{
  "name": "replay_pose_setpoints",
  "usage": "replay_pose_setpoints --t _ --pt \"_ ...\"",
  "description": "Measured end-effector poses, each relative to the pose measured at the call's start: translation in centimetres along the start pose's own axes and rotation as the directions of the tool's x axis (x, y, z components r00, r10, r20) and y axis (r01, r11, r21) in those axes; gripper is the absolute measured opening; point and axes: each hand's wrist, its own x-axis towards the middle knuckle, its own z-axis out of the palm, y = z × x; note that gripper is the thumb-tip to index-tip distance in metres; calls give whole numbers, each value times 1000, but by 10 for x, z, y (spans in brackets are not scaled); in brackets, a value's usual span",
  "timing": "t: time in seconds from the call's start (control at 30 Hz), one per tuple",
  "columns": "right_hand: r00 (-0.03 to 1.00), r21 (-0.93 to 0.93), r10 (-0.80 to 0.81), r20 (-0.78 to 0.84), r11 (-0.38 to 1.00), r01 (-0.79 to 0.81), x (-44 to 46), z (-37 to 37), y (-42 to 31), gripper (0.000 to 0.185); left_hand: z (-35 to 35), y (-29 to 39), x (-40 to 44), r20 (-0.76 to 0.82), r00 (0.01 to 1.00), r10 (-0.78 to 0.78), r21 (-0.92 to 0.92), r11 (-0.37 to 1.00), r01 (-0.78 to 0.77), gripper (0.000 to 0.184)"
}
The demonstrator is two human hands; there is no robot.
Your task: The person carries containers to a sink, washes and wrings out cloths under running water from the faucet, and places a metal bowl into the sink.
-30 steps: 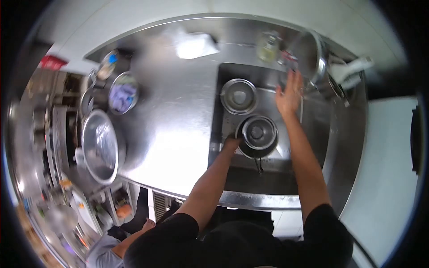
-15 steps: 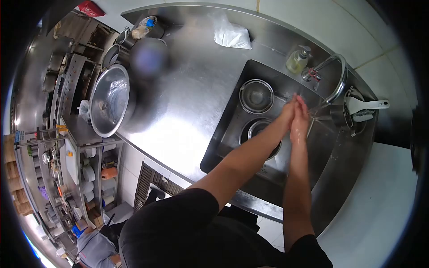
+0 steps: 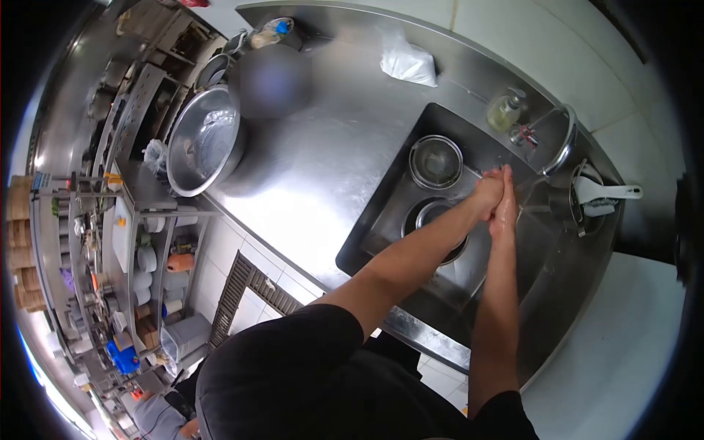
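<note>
Over the sink (image 3: 367, 231) my wet hands are pressed together beneath the end of the tap (image 3: 566, 150). My left hand (image 3: 487, 193) is closed, with its fingers curled against my right palm. My right hand (image 3: 506, 209) is open, its fingers stretched out along the left one. No tool shows in either hand. Just left of them in the sink stands a round metal bowl (image 3: 435, 163). A second metal bowl (image 3: 434, 213) is partly hidden under my left forearm. Whether water is running from the tap is hard to make out.
A soap pump bottle (image 3: 504, 110) stands behind the sink. To the right, a metal pot (image 3: 579, 198) has a white ladle-like utensil (image 3: 605, 192) across it. A white plastic bag (image 3: 408, 62) and a large metal basin (image 3: 204, 143) sit on the counter. Another person (image 3: 158, 416) is at lower left.
My view has shifted, so the sink and counter appear slightly farther right. My hands have moved against each other, the left fingers now more curled. The hands remain together.
</note>
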Motion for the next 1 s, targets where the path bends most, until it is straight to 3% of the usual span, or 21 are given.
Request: replay_pose_setpoints --t 0.1,0.17,0.2,0.27,0.33,0.4,0.43,0.47,0.53,0.57,0.6,0.67,0.7,0.73,0.8,0.9,0.93,1.0 --pt "996 -99 -51 -78 994 43 -3 6 -1 44 -8 -49 63 401 915 46 -424 895 141 51" --pt "991 -121 -7 -134 993 -9 23 -18 27 41 -6 -49 41 240 954 178 -247 962 -117 51" --pt "997 -312 -63 -48 949 45 48 -46 49 37 -6 -50 29 163 952 258 -137 962 -237 52" --pt "977 -630 -171 126 747 212 97 -101 91 31 -6 -70 45 232 880 415 337 814 -473 50" --pt "985 -691 -60 159 706 155 125 -139 118 37 -6 -103 65 254 819 515 536 630 -562 49" --pt "993 -458 95 65 888 -55 122 -125 108 35 -26 -77 41 379 846 375 547 647 -531 45" --pt "974 -119 228 -10 966 -228 102 -101 84 31 -40 -58 21 454 848 274 559 654 -510 43" --pt "925 243 378 -39 902 -358 89 -86 64 28 -56 -41 6 513 838 185 586 639 -499 41" --pt "962 290 274 -22 922 -256 96 -82 40 36 -89 -15 -19 571 815 103 630 582 -515 37" --pt "975 313 222 -14 927 -207 103 -82 27 40 -106 -9 -28 557 815 162 631 555 -542 35" --pt "985 170 126 -116 980 -105 108 -72 4 41 -124 -7 -37 521 816 251 628 534 -566 33" --pt "968 -158 -94 -233 986 58 139 -73 -15 43 -167 -31 -36 339 678 652 560 440 -702 20" --pt "947 -325 -212 -243 937 126 161 -82 -14 44 -183 -23 -53 226 691 687 604 458 -652 18" --pt "953 -425 -191 -236 902 75 163 -75 -16 42 -201 -15 -71 110 691 714 641 480 -599 16" --pt "962 -609 -155 -224 793 -14 165 -60 -32 37 -240 -11 -88 15 575 818 757 366 -541 18" --pt "971 -611 146 -191 757 -233 184 -68 -52 24 -297 1 -113 -47 499 865 881 272 -388 21" --pt "961 -587 155 -229 766 -263 177 -61 -57 20 -314 4 -118 -77 479 874 906 262 -332 23" --pt "936 -535 171 -309 782 -319 158 -44 -66 15 -351 9 -114 -230 520 823 795 467 -388 26"
